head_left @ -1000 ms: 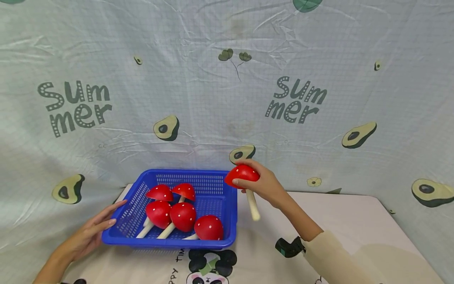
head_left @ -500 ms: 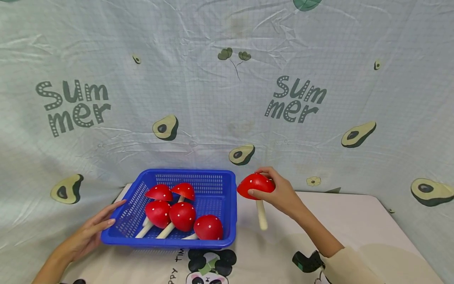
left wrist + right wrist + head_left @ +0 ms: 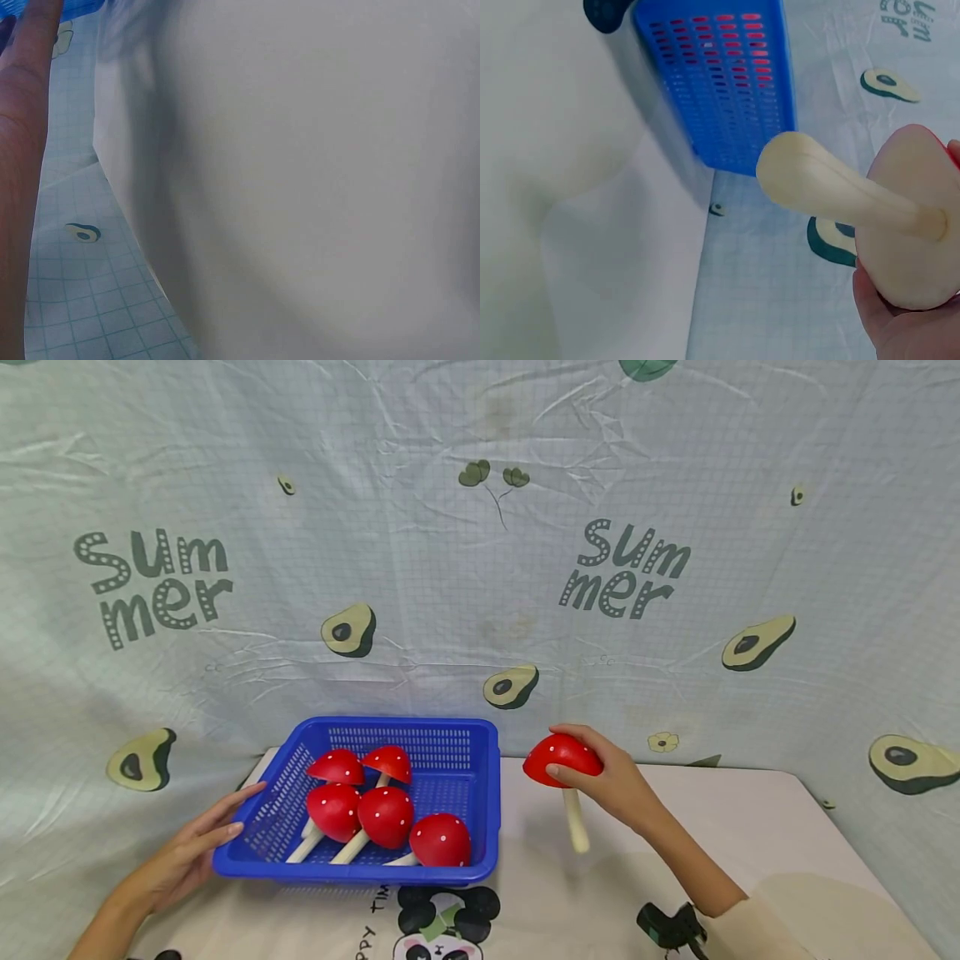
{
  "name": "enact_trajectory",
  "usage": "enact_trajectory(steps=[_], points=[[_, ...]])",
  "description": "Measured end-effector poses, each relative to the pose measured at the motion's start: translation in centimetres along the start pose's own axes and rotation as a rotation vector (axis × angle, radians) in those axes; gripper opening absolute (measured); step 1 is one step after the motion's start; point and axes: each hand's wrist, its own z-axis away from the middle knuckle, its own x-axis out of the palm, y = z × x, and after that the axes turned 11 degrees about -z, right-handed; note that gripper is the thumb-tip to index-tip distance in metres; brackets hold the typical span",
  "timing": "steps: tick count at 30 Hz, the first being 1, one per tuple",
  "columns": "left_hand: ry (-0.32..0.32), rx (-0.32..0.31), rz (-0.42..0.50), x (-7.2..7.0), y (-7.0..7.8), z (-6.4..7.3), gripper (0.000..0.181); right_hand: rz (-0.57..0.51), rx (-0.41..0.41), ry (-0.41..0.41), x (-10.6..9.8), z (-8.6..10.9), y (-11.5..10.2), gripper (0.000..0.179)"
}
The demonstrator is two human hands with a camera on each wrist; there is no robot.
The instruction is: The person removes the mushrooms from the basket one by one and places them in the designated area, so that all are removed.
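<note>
One toy toadstool (image 3: 564, 756) is out, its cap gripped by your right hand (image 3: 615, 778); leftward, five toadstools (image 3: 386, 817) lie in the basket (image 3: 352, 870) your left hand (image 3: 180, 860) touches, fingers straight.

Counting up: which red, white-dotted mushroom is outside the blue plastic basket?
The mushroom in the right grip; the other five lie inside the basket.

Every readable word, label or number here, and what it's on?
"sum / mer": crinkled pale grey-blue printed sheet, left side in head view.
"sum / mer": same sheet, right side; partial and rotated in right wrist view.
"PPY TIM": cream printed tablecloth, cut off by frame and blue plastic mesh basket.
Faint small marks on the sheet: unreadable.
Basket, red-capped white-spotted mushrooms: no text visible.
</note>
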Motion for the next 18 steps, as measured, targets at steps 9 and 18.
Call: enact_trajectory(steps=[9,18], points=[[-0.012,0.007,0.018,0.1,0.1,0.1,0.059,0.044,-0.026,0.028,-0.3,-0.5,1.5,0.054],[0.008,0.011,-0.002,0.0,-0.2,0.0,0.060,0.038,-0.033,0.033,-0.5,-1.4,3.3,0.054]])
